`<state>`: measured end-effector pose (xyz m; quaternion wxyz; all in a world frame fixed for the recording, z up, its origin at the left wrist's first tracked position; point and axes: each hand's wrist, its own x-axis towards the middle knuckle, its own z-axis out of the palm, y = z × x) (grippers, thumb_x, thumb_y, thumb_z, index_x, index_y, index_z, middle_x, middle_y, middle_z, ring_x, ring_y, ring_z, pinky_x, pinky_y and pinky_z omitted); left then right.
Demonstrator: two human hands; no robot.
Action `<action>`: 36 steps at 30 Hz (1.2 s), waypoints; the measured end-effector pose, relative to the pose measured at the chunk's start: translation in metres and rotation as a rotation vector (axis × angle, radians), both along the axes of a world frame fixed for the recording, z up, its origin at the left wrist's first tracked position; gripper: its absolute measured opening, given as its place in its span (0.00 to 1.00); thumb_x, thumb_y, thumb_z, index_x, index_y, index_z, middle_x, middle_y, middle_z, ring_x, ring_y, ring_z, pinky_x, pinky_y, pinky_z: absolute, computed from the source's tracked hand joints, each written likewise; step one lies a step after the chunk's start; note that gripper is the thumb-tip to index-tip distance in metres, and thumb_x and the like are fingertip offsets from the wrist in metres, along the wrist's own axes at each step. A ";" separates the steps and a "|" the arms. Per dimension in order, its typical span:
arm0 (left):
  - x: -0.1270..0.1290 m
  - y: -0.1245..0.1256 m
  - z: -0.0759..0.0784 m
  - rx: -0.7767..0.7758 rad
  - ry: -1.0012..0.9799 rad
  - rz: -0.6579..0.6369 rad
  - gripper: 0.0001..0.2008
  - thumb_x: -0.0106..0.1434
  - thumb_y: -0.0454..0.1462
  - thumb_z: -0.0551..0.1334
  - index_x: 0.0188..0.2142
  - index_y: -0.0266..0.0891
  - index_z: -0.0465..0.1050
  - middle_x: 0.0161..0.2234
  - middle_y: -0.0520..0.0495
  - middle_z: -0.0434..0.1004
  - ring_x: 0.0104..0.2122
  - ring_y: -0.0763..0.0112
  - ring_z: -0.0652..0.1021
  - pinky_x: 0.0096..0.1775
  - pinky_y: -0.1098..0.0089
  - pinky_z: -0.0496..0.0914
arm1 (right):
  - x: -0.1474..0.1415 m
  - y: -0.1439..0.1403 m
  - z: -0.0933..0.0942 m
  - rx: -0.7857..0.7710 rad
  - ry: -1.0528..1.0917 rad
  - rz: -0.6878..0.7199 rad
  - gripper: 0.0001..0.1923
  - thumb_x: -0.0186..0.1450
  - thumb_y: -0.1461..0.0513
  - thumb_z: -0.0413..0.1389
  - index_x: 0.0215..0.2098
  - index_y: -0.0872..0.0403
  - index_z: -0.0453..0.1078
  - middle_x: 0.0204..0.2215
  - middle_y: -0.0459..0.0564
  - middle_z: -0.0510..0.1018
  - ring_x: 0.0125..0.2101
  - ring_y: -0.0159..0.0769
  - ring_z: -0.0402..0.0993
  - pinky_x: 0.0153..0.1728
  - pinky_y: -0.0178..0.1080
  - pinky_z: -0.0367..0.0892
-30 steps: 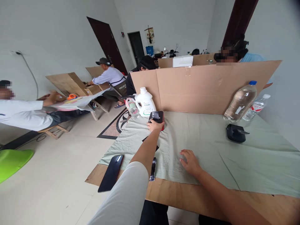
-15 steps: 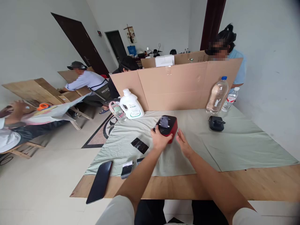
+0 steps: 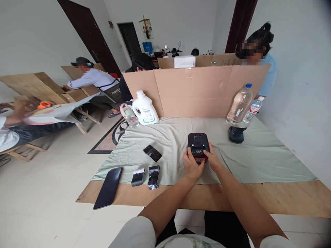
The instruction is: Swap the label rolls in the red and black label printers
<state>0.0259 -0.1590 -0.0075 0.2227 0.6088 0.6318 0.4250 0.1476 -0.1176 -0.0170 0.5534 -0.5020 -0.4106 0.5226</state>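
Observation:
A small black-and-red portable printer (image 3: 204,140) rests on the cloth in front of me, with a dark strip (image 3: 198,141) sticking up from its slot. My left hand (image 3: 192,165) grips its near left corner, thumb by the front edge. At its near right corner my right hand (image 3: 213,159) also holds on, thumb over the top near the small buttons. Left of my hands lie a flat piece of black film (image 3: 152,153) and two small part-unrolled rolls, one grey and black (image 3: 138,177), the other black and shiny (image 3: 153,177).
A dark smartphone (image 3: 108,188) lies at the table's left edge. Behind stand a white jug (image 3: 146,109), a pink-handled cup (image 3: 131,118), two water bottles (image 3: 240,105) and a black case (image 3: 236,134). A cardboard screen (image 3: 191,93) closes off the back; other people sit beyond and to the left.
The printer has been turned to face me and sits further right in view. My right hand, open and apart from it before, now grips it together with my left.

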 end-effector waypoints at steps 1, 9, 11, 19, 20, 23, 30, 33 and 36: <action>-0.005 0.001 0.000 0.007 -0.040 -0.034 0.43 0.51 0.40 0.65 0.62 0.35 0.47 0.59 0.32 0.51 0.60 0.52 0.58 0.59 0.57 0.56 | 0.001 0.002 -0.004 0.018 -0.036 0.005 0.42 0.58 0.53 0.55 0.66 0.48 0.43 0.61 0.49 0.61 0.58 0.45 0.61 0.57 0.51 0.60; -0.042 0.038 -0.018 -0.083 -0.560 -0.162 0.23 0.61 0.38 0.58 0.56 0.37 0.62 0.54 0.39 0.65 0.53 0.63 0.68 0.55 0.63 0.61 | 0.011 0.021 -0.009 0.176 -0.470 -0.106 0.35 0.55 0.58 0.54 0.61 0.49 0.57 0.64 0.51 0.54 0.64 0.45 0.47 0.62 0.53 0.45; -0.045 0.048 -0.018 -0.131 -0.652 -0.175 0.19 0.62 0.38 0.57 0.52 0.38 0.66 0.52 0.42 0.68 0.52 0.65 0.69 0.55 0.64 0.62 | 0.013 0.024 0.002 0.143 -0.496 -0.077 0.27 0.55 0.57 0.54 0.54 0.49 0.67 0.64 0.50 0.53 0.65 0.46 0.42 0.63 0.52 0.44; -0.051 0.068 0.008 -0.405 -0.830 -0.174 0.13 0.57 0.36 0.61 0.42 0.33 0.70 0.36 0.45 0.75 0.33 0.71 0.75 0.39 0.68 0.69 | 0.007 0.014 0.017 0.160 -0.460 -0.037 0.24 0.63 0.45 0.45 0.29 0.51 0.75 0.55 0.49 0.69 0.57 0.46 0.61 0.58 0.49 0.54; -0.051 0.070 0.010 -0.411 -0.829 -0.171 0.12 0.56 0.35 0.62 0.41 0.33 0.70 0.36 0.45 0.75 0.33 0.71 0.75 0.38 0.69 0.70 | 0.006 0.013 0.016 0.182 -0.480 -0.036 0.22 0.61 0.45 0.49 0.29 0.51 0.75 0.54 0.50 0.69 0.55 0.46 0.63 0.57 0.48 0.57; -0.053 0.075 0.012 -0.407 -0.818 -0.170 0.13 0.53 0.33 0.64 0.39 0.33 0.69 0.38 0.44 0.74 0.34 0.71 0.75 0.38 0.69 0.70 | 0.003 0.011 0.011 0.247 -0.557 -0.037 0.15 0.53 0.50 0.59 0.31 0.52 0.73 0.52 0.51 0.70 0.52 0.45 0.66 0.54 0.48 0.60; -0.059 0.077 0.019 -0.457 -0.760 -0.231 0.15 0.50 0.34 0.66 0.39 0.36 0.70 0.40 0.44 0.74 0.36 0.68 0.76 0.39 0.67 0.70 | 0.011 0.007 0.012 0.253 -0.653 0.028 0.25 0.54 0.53 0.58 0.49 0.50 0.69 0.58 0.53 0.63 0.57 0.46 0.60 0.58 0.50 0.55; -0.060 0.077 0.022 -0.487 -0.748 -0.228 0.16 0.50 0.34 0.66 0.40 0.36 0.70 0.41 0.43 0.74 0.37 0.67 0.76 0.39 0.66 0.70 | 0.016 0.007 0.011 0.252 -0.722 0.068 0.30 0.55 0.52 0.57 0.55 0.49 0.64 0.62 0.52 0.57 0.62 0.48 0.50 0.60 0.51 0.51; -0.059 0.078 0.026 -0.511 -0.747 -0.225 0.17 0.49 0.32 0.64 0.41 0.36 0.69 0.42 0.42 0.73 0.39 0.66 0.75 0.38 0.67 0.70 | 0.021 0.008 0.010 0.275 -0.829 0.110 0.33 0.57 0.51 0.56 0.59 0.48 0.61 0.65 0.51 0.51 0.64 0.48 0.44 0.61 0.52 0.49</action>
